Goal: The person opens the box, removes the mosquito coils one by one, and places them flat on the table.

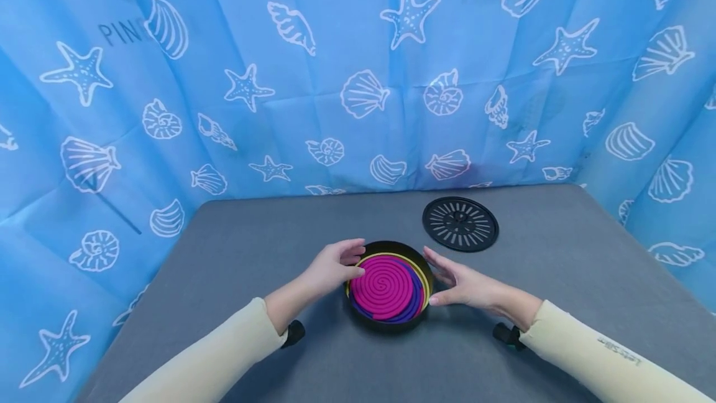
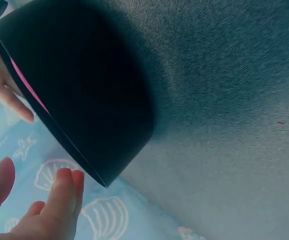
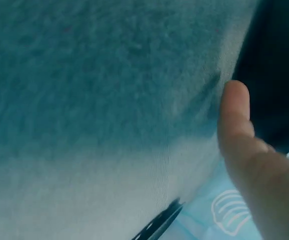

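A round black container (image 1: 386,328) stands on the table, holding flat spiral coils of cord. The pink coil (image 1: 383,286) lies on top, with a blue coil (image 1: 418,294) and a yellow one (image 1: 426,271) showing beneath its right side. My left hand (image 1: 334,267) is at the container's left rim, its thumb reaching over the pink coil's edge and its fingers loosely bent. At the right rim is my right hand (image 1: 467,282), thumb and fingers spread apart. In the right wrist view, a finger (image 3: 236,110) extends beside the dark wall. Whether either hand touches the container, I cannot tell.
Behind and to the right, a black slotted disc (image 1: 460,224) with a central knob lies flat on the grey tabletop (image 1: 279,229). A blue curtain (image 1: 335,48) printed with shells and starfish hangs along the table's back and sides.
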Available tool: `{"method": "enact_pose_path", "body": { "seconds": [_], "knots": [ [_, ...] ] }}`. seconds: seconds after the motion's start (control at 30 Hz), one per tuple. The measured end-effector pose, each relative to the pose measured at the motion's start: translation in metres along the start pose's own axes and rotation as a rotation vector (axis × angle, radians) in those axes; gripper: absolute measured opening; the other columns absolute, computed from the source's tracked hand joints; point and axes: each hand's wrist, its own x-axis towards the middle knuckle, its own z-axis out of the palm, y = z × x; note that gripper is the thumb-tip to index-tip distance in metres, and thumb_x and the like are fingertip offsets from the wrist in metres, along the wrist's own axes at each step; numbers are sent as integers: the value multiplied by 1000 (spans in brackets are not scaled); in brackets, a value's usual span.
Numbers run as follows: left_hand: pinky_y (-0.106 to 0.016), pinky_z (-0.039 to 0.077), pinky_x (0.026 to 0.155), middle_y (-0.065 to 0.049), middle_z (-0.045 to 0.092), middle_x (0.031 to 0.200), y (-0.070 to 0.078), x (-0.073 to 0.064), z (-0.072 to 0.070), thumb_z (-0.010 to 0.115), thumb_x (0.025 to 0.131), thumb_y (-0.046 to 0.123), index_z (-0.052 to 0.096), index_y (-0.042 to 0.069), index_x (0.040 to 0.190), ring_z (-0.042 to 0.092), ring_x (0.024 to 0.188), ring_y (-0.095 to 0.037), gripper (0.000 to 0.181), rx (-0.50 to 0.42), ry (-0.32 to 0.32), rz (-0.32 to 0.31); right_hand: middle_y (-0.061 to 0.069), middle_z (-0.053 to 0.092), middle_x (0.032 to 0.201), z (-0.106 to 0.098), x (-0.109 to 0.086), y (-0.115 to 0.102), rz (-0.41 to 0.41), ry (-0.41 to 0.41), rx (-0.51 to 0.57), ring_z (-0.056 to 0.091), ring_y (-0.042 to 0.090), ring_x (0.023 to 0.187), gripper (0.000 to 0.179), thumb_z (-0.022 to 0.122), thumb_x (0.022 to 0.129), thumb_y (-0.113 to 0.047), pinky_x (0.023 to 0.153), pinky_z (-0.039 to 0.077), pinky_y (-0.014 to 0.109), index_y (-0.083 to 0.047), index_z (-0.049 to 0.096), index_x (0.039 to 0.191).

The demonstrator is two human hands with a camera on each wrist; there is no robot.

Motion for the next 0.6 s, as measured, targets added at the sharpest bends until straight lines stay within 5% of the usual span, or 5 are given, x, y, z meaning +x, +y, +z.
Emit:
{"method": "enact_pose_path", "body": {
  "seconds": [0.37, 0.6],
  "knots": [
    [-47, 37, 107, -22, 44, 145, -1, 17, 12, 63, 91, -4, 41, -2, 144, 39, 135, -36, 57, 117, -10, -9, 25, 0, 159, 5, 3, 3, -2, 29, -35, 9, 53, 140, 94, 71, 89, -13, 111, 16, 63, -4, 4, 156],
    [-46, 39, 106, -21, 43, 146, -1, 24, 15, 61, 91, -7, 40, 0, 145, 39, 135, -35, 58, 76, -29, -58, 25, 0, 159, 6, 4, 2, 8, 44, -32, 9, 52, 140, 95, 73, 88, -13, 111, 17, 62, -3, 6, 156]
  ]
}}
